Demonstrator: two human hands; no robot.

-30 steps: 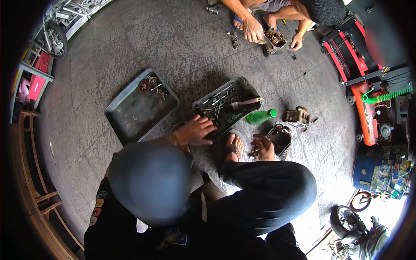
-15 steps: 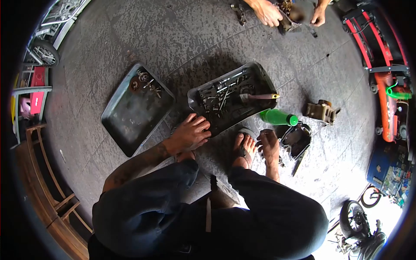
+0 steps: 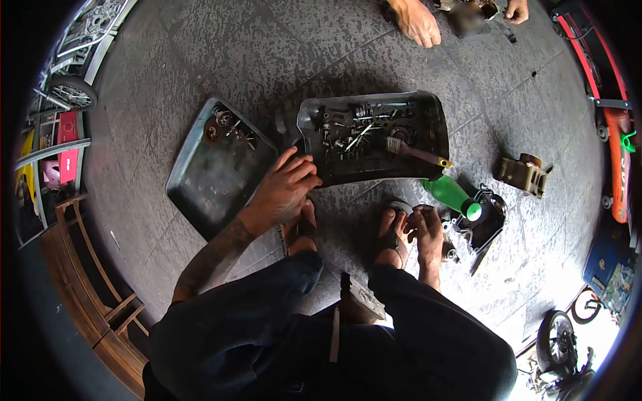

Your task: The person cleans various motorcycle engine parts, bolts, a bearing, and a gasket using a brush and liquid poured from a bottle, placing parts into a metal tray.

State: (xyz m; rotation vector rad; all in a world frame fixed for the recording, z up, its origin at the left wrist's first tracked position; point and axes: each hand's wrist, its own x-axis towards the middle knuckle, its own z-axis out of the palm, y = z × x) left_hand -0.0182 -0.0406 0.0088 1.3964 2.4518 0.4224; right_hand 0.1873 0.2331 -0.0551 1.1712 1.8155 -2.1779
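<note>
My left hand is curled over the near left corner of a black tray that holds loose metal parts. Among those parts are several bolts and a spring. A paintbrush rests across the tray's right side, its handle over the rim. My right hand hangs low beside my right foot, fingers bent together; whatever they hold is too dark to make out. Near it a green bottle lies tilted against a dark engine cover. A small metal part sits right of that hand.
A second black tray with a few parts lies at left. An engine block stands on the floor at right. At the top are another person's hands beside an engine part. A wooden frame and a motorcycle are at the edges.
The parts tray has turned clockwise and now sits more level, with my left hand at its corner. The view has shifted. The other person's hand has come away from the engine part.
</note>
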